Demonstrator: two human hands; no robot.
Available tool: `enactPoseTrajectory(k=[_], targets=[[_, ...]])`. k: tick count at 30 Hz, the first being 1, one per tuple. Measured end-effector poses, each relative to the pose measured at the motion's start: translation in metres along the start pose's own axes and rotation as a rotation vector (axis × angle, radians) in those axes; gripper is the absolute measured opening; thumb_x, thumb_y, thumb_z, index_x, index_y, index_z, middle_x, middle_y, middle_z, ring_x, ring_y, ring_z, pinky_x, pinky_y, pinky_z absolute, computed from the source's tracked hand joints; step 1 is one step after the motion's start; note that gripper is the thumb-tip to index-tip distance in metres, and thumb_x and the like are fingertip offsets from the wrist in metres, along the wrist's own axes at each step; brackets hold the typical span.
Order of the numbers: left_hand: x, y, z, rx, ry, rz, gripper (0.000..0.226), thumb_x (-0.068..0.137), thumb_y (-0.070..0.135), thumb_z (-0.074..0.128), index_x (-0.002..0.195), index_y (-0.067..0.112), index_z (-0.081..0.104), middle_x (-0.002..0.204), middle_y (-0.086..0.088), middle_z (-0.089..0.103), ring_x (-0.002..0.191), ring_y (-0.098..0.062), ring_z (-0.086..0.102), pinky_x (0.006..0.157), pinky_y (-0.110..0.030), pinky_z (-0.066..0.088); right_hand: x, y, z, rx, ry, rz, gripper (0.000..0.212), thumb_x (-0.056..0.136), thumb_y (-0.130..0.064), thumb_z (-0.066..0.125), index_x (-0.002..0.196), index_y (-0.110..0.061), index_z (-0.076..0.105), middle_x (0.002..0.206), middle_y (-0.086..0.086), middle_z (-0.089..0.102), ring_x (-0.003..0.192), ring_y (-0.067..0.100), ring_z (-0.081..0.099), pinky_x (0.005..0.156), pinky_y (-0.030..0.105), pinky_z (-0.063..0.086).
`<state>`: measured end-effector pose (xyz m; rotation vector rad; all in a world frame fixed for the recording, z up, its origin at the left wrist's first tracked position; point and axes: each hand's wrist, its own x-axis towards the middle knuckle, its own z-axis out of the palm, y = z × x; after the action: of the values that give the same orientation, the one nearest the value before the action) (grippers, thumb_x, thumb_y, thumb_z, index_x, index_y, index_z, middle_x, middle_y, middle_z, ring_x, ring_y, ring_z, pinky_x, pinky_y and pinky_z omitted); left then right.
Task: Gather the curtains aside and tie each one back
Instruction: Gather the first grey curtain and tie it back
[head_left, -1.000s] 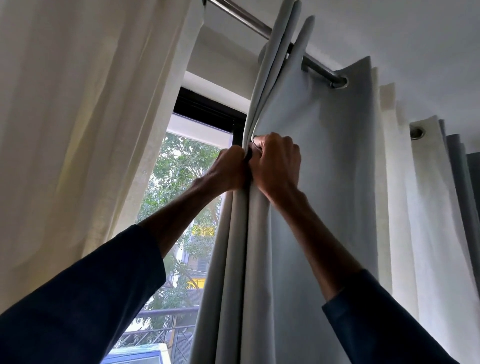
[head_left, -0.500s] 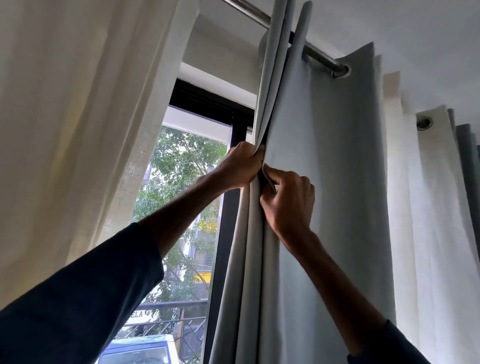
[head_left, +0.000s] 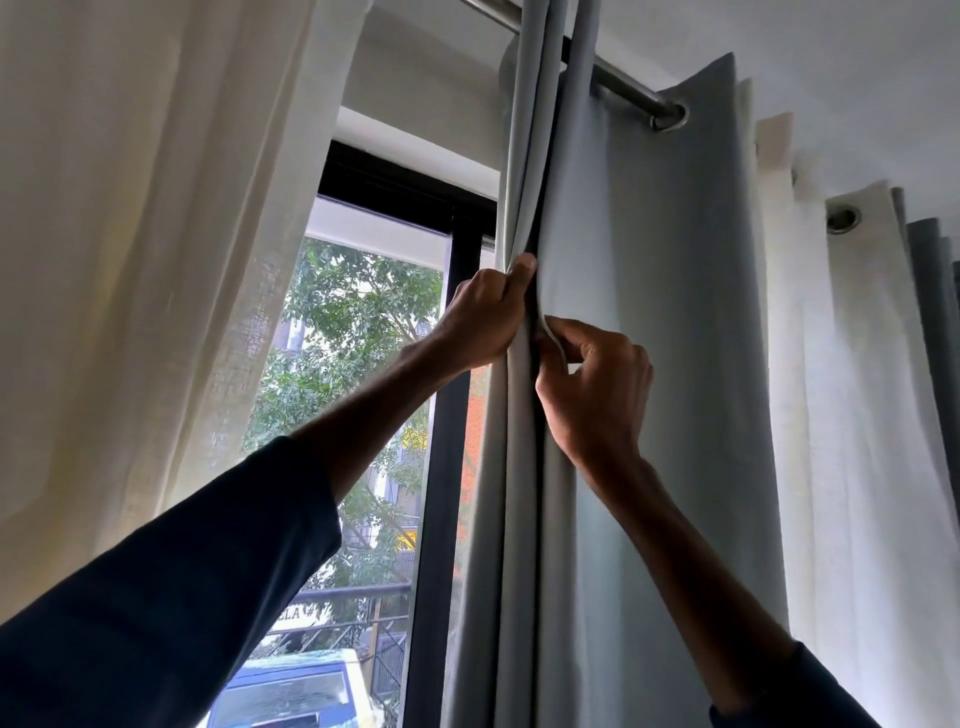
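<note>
A grey curtain (head_left: 670, 322) hangs by eyelets from a metal rod (head_left: 621, 83), its left folds bunched together. My left hand (head_left: 480, 319) grips those bunched folds from the window side, thumb pressed on the cloth. Just below and to the right, my right hand (head_left: 597, 395) pinches the edge of the following fold between thumb and fingers. A sheer cream curtain (head_left: 140, 249) fills the left of the view. A white curtain (head_left: 841, 395) hangs to the right of the grey one.
Between the curtains shows a black-framed window (head_left: 441, 415) with trees, a railing and a vehicle roof outside. More dark grey folds (head_left: 935, 312) hang at the far right. The ceiling is close above the rod.
My right hand has slid down from beside my left hand and now pinches a fold edge lower. The grey folds have shifted right, uncovering more window.
</note>
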<state>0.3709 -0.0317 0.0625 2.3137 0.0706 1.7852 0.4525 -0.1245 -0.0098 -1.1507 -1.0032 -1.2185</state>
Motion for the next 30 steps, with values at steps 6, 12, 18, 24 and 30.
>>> enactPoseTrajectory(k=[6, 12, 18, 24, 30], targets=[[-0.002, 0.005, 0.002, 0.045, 0.004, 0.004, 0.066, 0.108, 0.04, 0.033, 0.049, 0.01, 0.039, 0.043, -0.004, 0.036, 0.068, -0.04, 0.06, 0.061, -0.03, 0.031, -0.008, -0.007, -0.001, 0.032, -0.049, -0.059, 0.015, 0.095, -0.02, 0.064, 0.092, -0.018, 0.079, 0.082, -0.004, 0.079, 0.065, 0.017, 0.07, 0.068, 0.034, 0.056], [-0.003, -0.002, 0.007, 0.113, -0.012, 0.011, 0.042, 0.104, 0.023, 0.04, 0.064, 0.012, 0.039, 0.061, -0.007, 0.045, 0.065, -0.031, 0.047, 0.056, -0.035, 0.028, -0.009, -0.008, -0.002, 0.013, -0.049, -0.065, 0.014, 0.093, -0.02, 0.064, 0.089, -0.018, 0.077, 0.079, -0.004, 0.078, 0.065, 0.018, 0.069, 0.066, 0.035, 0.056], [-0.01, -0.014, 0.007, 0.188, -0.134, 0.097, 0.022, 0.074, 0.011, 0.045, 0.064, 0.021, 0.028, 0.063, 0.006, 0.042, 0.064, -0.01, 0.034, 0.047, -0.028, 0.028, -0.009, -0.008, -0.007, -0.033, -0.08, -0.08, 0.013, 0.091, -0.021, 0.064, 0.082, -0.018, 0.073, 0.075, -0.003, 0.076, 0.059, 0.02, 0.066, 0.065, 0.033, 0.052], [-0.017, -0.013, 0.008, 0.149, -0.038, 0.109, 0.021, 0.068, 0.021, 0.043, 0.053, 0.017, 0.029, 0.052, 0.001, 0.039, 0.053, -0.022, 0.032, 0.045, -0.028, 0.028, -0.01, -0.009, -0.007, -0.111, -0.116, -0.063, 0.012, 0.09, -0.02, 0.064, 0.082, -0.016, 0.071, 0.073, -0.001, 0.074, 0.06, 0.024, 0.064, 0.067, 0.037, 0.052], [-0.016, -0.012, 0.003, 0.182, 0.034, 0.039, 0.042, 0.08, 0.007, 0.054, 0.048, 0.012, 0.027, 0.05, -0.003, 0.029, 0.058, -0.025, 0.027, 0.049, -0.034, 0.03, -0.014, -0.01, -0.004, -0.168, -0.151, -0.045, 0.012, 0.091, -0.021, 0.061, 0.081, -0.017, 0.066, 0.073, -0.002, 0.073, 0.064, 0.026, 0.063, 0.07, 0.038, 0.051]])
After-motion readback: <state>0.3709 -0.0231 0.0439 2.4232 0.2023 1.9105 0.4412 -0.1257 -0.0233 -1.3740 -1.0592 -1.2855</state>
